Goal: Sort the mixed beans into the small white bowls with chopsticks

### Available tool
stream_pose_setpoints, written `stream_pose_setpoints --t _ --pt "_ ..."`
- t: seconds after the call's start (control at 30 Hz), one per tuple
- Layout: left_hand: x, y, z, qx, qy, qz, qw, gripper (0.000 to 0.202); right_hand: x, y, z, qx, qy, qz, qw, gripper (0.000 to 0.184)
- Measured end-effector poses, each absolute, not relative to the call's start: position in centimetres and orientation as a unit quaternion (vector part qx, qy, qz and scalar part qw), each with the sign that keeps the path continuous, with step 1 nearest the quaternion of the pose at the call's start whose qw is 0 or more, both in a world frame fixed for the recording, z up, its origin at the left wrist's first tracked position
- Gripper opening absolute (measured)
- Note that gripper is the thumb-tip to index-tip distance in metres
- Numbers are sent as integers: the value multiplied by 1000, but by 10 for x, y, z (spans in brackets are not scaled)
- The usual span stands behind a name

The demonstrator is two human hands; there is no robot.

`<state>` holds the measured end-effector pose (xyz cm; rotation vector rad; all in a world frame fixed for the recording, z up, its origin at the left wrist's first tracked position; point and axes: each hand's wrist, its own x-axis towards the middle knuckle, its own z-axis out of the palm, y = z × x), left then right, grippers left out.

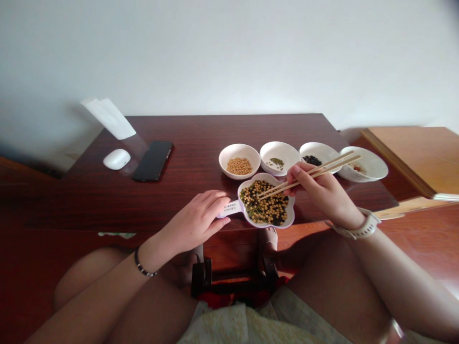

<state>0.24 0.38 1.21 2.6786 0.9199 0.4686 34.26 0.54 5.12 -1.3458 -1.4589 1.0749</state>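
Observation:
My left hand (201,215) is closed around the short handle of a white, scallop-edged dish (292,217) near the table's front edge. Mixed beans (267,203), yellow, green and black, cover its bottom. In my right hand (311,184) is a pair of wooden chopsticks (315,173), their tips touching the beans. Behind the dish stands a bowl of yellow beans (239,166). Beside it, a second bowl (267,149) holds a few green beans, and a third (315,148) has black beans, partly hidden by my right hand. A fourth bowl (376,167) at the right contains something small and reddish.
On the left of the dark wooden table (193,134) lie a black phone (153,161) and a white rounded case (116,159). A white paper-like piece (109,117) stands at the back left. Lighter wooden furniture (416,153) adjoins at right. My legs are under the front edge.

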Motion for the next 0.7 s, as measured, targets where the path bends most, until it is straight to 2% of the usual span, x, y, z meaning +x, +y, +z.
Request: stream_pose_setpoints --t 0.7 --pt "3 3 13 923 318 169 139 30 341 6 54 -533 -585 435 429 47"
